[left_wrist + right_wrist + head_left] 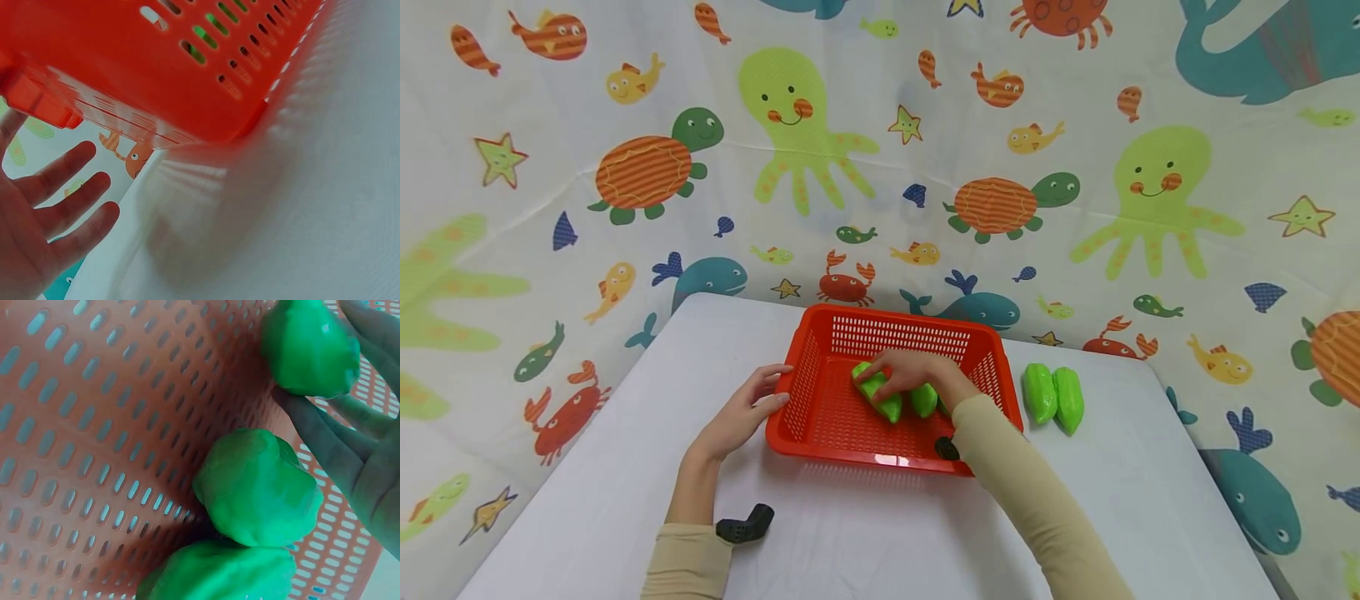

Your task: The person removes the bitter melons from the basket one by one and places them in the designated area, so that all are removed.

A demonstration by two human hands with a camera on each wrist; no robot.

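Observation:
My right hand [917,371] reaches into a red slotted plastic basket [835,421] and holds a green ridged star fruit [889,408], thumb on one side and fingers on the other. In the right wrist view this star fruit [309,350] is at the top, by the fingers. A second star fruit [259,487] and a third star fruit [219,575] lie beside each other on the basket floor. My left hand [737,417] is at the basket's left rim, thumb and fingertips right at the edge. Its fingers [75,209] look spread in the left wrist view.
Two more star fruit, a left one [1039,393] and a right one [1068,400], lie side by side on the white table [850,542] right of the basket. A curtain [880,125] printed with sea animals hangs behind the table.

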